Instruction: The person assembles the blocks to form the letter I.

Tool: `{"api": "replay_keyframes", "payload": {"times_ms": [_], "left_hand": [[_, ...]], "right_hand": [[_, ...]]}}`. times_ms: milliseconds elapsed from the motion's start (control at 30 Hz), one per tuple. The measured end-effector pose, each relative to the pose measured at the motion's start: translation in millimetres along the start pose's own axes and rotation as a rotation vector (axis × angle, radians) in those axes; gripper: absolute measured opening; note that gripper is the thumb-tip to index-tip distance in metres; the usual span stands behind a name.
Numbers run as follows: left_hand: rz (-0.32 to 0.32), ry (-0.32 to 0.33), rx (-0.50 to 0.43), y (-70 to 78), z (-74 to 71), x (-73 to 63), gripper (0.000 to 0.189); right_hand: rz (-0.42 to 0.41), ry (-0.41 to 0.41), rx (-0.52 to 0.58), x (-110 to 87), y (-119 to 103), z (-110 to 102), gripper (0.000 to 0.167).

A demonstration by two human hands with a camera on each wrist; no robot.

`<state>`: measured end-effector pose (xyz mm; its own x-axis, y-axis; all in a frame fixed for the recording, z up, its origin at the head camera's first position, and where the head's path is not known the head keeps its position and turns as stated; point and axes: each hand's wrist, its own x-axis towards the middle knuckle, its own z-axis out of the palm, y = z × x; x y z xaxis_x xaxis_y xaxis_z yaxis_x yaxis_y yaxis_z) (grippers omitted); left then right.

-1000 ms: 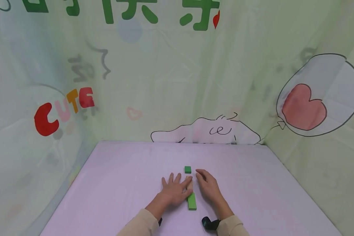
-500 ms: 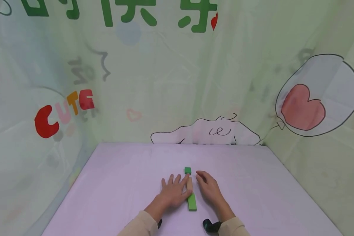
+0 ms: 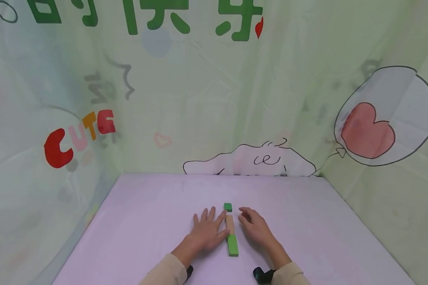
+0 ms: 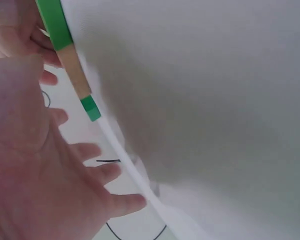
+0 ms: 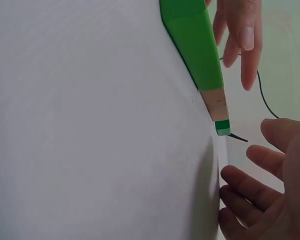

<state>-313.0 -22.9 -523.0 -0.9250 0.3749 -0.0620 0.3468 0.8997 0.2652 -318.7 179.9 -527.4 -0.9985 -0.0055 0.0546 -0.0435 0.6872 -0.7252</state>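
Three wooden blocks stand in a rough line on the table: a light green block (image 3: 232,245) nearest the body, a bare-wood block (image 3: 230,225) beyond it, and a small dark green block (image 3: 228,207) at the far end. Left of the row is my left hand (image 3: 205,232), fingers spread, thumb tip by the joint of the light green and bare-wood blocks and index tip near the dark green one. My right hand (image 3: 257,227) hovers at the right side, fingers loosely bent and holding nothing. Both wrist views show the row between the hands.
A pale lilac cloth covers the table (image 3: 157,206). Behind it hangs a printed curtain (image 3: 207,95) with lettering and a balloon drawing. Black wrist-camera mounts, one beside the right cuff (image 3: 263,275), sit at both wrists.
My left hand has drawn back slightly to the left, its index finger coming off the bare-wood block, which shows more fully. My right hand has shifted slightly right.
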Motion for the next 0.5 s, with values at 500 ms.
{"api": "replay_keyframes", "payload": {"times_ms": [500], "left_hand": [[0.075, 0.044, -0.021, -6.5, 3.2, -5.8, 0.068]], "right_hand": [[-0.105, -0.019, -0.241, -19.2, 10.3, -23.8, 0.059]]}}
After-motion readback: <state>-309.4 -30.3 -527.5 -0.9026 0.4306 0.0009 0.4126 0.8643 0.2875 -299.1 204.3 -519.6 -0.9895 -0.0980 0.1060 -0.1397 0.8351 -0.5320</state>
